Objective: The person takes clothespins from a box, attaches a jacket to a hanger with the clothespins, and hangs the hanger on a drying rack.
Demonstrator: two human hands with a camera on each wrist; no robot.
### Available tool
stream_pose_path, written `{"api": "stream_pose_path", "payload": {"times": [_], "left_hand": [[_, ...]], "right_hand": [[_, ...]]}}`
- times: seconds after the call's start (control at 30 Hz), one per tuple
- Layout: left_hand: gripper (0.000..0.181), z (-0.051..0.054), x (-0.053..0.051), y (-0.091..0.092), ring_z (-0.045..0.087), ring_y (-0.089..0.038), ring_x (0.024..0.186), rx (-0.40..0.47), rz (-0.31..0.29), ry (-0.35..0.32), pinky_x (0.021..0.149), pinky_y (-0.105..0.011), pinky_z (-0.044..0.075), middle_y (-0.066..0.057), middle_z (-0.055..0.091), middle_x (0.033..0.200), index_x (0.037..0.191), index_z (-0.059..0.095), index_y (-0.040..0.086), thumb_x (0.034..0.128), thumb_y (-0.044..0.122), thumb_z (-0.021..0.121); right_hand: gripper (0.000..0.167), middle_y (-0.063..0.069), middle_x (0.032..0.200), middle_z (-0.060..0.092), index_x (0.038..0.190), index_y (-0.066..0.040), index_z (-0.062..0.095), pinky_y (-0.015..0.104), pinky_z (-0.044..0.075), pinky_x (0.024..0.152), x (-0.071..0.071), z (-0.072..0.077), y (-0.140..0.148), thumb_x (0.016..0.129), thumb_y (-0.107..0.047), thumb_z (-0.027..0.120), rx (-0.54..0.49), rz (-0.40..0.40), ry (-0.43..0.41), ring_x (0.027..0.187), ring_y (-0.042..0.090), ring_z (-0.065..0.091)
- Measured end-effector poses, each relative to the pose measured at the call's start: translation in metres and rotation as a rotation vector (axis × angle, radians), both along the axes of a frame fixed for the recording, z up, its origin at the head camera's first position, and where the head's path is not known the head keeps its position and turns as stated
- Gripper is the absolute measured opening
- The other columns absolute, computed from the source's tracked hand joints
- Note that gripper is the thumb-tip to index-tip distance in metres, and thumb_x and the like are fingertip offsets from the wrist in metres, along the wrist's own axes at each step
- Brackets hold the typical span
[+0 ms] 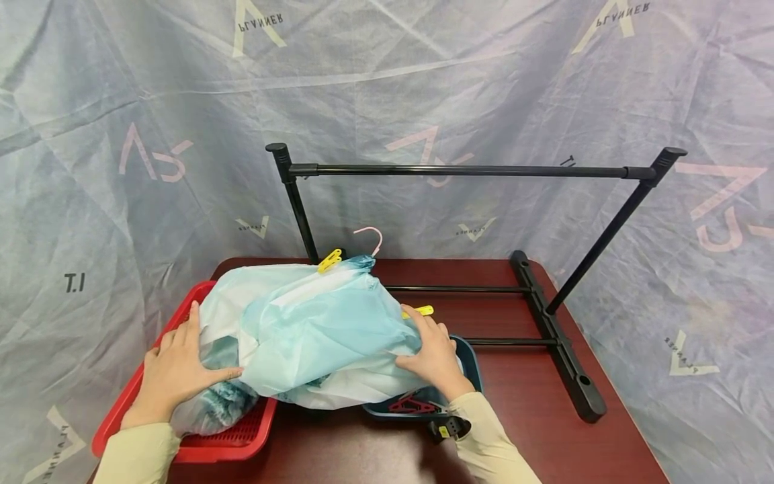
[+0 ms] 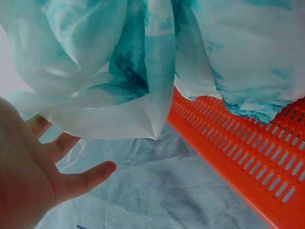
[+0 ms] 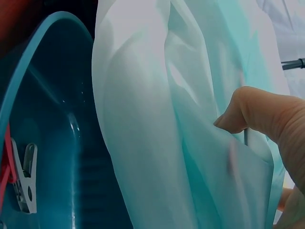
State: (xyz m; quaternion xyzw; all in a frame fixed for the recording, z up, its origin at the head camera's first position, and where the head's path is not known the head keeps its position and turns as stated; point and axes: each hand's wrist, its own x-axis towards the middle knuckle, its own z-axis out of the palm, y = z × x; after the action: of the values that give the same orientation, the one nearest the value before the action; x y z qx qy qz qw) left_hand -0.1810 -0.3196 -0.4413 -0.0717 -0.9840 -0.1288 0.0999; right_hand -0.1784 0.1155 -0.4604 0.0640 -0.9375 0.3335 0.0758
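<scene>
A thin garment (image 1: 320,329), tie-dyed in pale blue and white, hangs bunched on a hanger whose pink hook (image 1: 378,236) sticks up at its top. One yellow clothespin (image 1: 329,261) sits by the garment's collar, and a second yellow clothespin (image 1: 426,310) shows beside the right fingers. With fingers spread and nearly straight, my left hand (image 1: 172,373) lies against the garment's left side; in the left wrist view cloth covers some fingertips. My right hand (image 1: 432,353) pinches the garment's right side, its thumb (image 3: 236,114) pressing into the fabric and the other fingers mostly hidden behind.
A red slotted basket (image 1: 254,444) at left holds bunched blue-grey cloth (image 1: 224,403). Partly under the garment is a dark blue basin (image 1: 474,366) with red clothespins (image 1: 414,405) and a grey one (image 3: 27,179). A black rack (image 1: 459,171) stands behind on the brown table (image 1: 580,336).
</scene>
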Motion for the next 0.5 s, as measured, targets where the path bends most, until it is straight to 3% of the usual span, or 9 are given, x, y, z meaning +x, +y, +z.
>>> {"api": "stream_pose_path", "payload": {"times": [0.2, 0.37, 0.5], "left_hand": [[0.15, -0.0026, -0.0013, -0.003, 0.034, -0.056, 0.121, -0.031, -0.006, -0.01, 0.079, -0.078, 0.03, -0.034, 0.036, 0.143, 0.158, -0.008, 0.004, 0.0579, 0.072, 0.08], [0.155, -0.0057, -0.001, -0.0045, 0.032, -0.055, 0.122, -0.052, -0.012, -0.044, 0.081, -0.081, 0.026, -0.033, 0.035, 0.144, 0.158, -0.008, 0.007, 0.0511, 0.081, 0.076], [0.154, -0.007, -0.0024, -0.0026, 0.031, -0.054, 0.122, -0.054, -0.025, -0.042, 0.083, -0.081, 0.023, -0.032, 0.034, 0.144, 0.159, -0.007, 0.009, 0.0511, 0.08, 0.077]], "right_hand": [[0.092, 0.006, 0.138, 0.055, 0.15, -0.031, 0.043, 0.055, 0.041, 0.078, 0.0008, -0.0028, 0.0023, 0.068, -0.021, 0.085, -0.02, -0.022, -0.029, 0.1, 0.026, 0.049], [0.093, 0.007, 0.139, 0.055, 0.15, -0.031, 0.042, 0.056, 0.041, 0.078, 0.0014, -0.0043, 0.0056, 0.068, -0.022, 0.085, -0.038, -0.034, -0.03, 0.1, 0.027, 0.049], [0.092, 0.007, 0.137, 0.055, 0.15, -0.031, 0.042, 0.057, 0.041, 0.077, 0.0007, -0.0044, 0.0079, 0.068, -0.022, 0.085, -0.038, -0.04, -0.032, 0.101, 0.028, 0.049]]}}
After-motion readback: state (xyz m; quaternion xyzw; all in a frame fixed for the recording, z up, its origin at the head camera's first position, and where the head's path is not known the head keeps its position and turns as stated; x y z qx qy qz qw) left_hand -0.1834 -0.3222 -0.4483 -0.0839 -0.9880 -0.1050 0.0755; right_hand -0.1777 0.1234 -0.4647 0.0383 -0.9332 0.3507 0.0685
